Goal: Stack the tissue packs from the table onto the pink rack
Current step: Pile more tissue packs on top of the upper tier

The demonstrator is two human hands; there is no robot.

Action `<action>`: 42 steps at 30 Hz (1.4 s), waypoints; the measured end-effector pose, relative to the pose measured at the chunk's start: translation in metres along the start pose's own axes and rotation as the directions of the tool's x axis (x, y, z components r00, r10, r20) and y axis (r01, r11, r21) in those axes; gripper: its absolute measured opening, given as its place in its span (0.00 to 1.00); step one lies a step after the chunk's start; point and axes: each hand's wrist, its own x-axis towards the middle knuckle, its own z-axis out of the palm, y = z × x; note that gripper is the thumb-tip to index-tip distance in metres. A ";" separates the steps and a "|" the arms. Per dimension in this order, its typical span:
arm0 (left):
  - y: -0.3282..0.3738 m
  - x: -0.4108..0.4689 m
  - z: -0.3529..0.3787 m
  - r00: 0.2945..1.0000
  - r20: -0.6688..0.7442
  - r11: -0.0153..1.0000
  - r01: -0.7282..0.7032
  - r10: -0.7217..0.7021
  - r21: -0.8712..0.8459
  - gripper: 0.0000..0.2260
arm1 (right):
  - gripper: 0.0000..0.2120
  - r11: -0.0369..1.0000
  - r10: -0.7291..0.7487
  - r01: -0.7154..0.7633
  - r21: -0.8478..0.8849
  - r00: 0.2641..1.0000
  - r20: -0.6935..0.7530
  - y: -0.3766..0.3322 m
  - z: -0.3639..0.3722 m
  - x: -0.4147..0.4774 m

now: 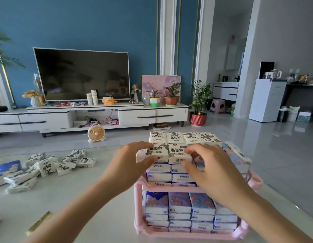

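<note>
White-grey table (91,199) carries the pink rack (169,189), both tiers already full, so further packs must build upward on its top layer. Left of the rack, well apart, loose tissue packs (47,165) lie heaped awaiting transfer. At the rack's near top edge, the left hand (133,162) grips the near-left pack (156,152) and the right hand (210,171) the near-right pack (177,153), fingers (141,145) curled over each, apparently squaring the pair against the row behind.

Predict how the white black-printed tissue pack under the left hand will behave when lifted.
Probably light and squashy: the white black-printed tissue pack looks pillowy under the left hand. Flat-sided, so unlikely to roll. Its film wrap may slip.
</note>
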 end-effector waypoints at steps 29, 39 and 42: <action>-0.106 -0.064 -0.026 0.987 -0.085 0.983 0.125 -0.137 -0.133 0.09 | 0.08 0.924 -0.349 0.339 0.177 0.937 0.030 -0.084 0.013 -0.011; -0.264 -0.102 -0.056 0.871 -0.260 0.892 0.448 -0.417 0.068 0.14 | 0.08 0.869 -0.345 0.128 0.478 0.848 0.402 -0.168 0.163 -0.001; -0.288 -0.092 -0.058 0.823 -0.368 0.880 0.474 -0.434 0.022 0.15 | 0.09 0.874 -0.237 -0.035 0.485 0.840 0.488 -0.179 0.211 0.014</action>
